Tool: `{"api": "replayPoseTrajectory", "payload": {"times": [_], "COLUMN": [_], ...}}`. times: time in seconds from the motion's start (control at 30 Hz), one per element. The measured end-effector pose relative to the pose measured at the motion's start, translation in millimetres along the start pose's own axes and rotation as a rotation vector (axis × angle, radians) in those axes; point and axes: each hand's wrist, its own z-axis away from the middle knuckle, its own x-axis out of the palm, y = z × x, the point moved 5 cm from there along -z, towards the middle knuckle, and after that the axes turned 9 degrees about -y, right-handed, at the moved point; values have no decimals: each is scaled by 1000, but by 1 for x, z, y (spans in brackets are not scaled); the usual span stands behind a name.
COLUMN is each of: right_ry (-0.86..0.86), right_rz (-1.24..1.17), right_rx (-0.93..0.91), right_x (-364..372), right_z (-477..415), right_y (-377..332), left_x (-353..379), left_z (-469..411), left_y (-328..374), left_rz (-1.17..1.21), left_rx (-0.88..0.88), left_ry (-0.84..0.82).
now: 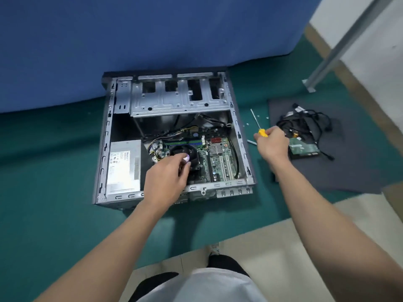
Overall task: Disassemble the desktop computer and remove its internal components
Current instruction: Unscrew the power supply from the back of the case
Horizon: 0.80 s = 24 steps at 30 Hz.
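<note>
The desktop computer case [104,149] lies open on its side in the centre of the frame, on a green floor covering. Its long axis runs from the lower edge toward the top of the frame. Inside, the motherboard [218,159] fills the lower right part, and the black CPU cooler [180,150] sits on its left half. The power supply [123,164] is at the lower left and the drive cage [178,97] lies across the top.

The left hand [165,177] is directly over the cooler with its fingers bent down onto it. I cannot tell if it grips the cooler or only touches it. The right hand [272,144] is outside the case, just right of its right wall, and is closed around the yellow handle of 1 screwdriver [262,132]. The thin shaft points toward the upper left, away from the cooler.

So the cooler is to the left of the tool and the left hand is clearly nearer. I judge that the screwdriver must cross the right wall and turn tip-down to reach the cooler screws.

The white label on the power supply has print too small to read. The purple sticker at the fan hub is also not readable.

At the right, a hard drive [304,149] and a bundle of cables [305,123] lie on a dark mat [327,175].
</note>
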Motion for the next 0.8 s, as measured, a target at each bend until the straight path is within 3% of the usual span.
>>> {"api": "replayPoseTrajectory", "payload": {"times": [0.17,0.3,0.47,0.6,0.7,0.8], "right_ry": [137,129,-108,-339,-477,-589], "right_rz": [-56,-130,-246,-290,-271,-348], "right_rx": [-80,-97,-97,-42,-12,81], "right_x": [-6,30,113,179,217,247], "right_z": [117,203,280,316,330,338], "right_y": [-10,-20,-20,-5,4,5], "left_x": [-16,-37,-60,-52,-31,-5], "left_z": [46,80,114,138,150,153], "left_y": [-12,-39,-91,-136,-165,-174], "left_rz": [-16,32,128,465,717,1061], "left_rx": [173,72,-278,-614,-877,-981], "left_ry": [64,139,233,230,107,-124]}}
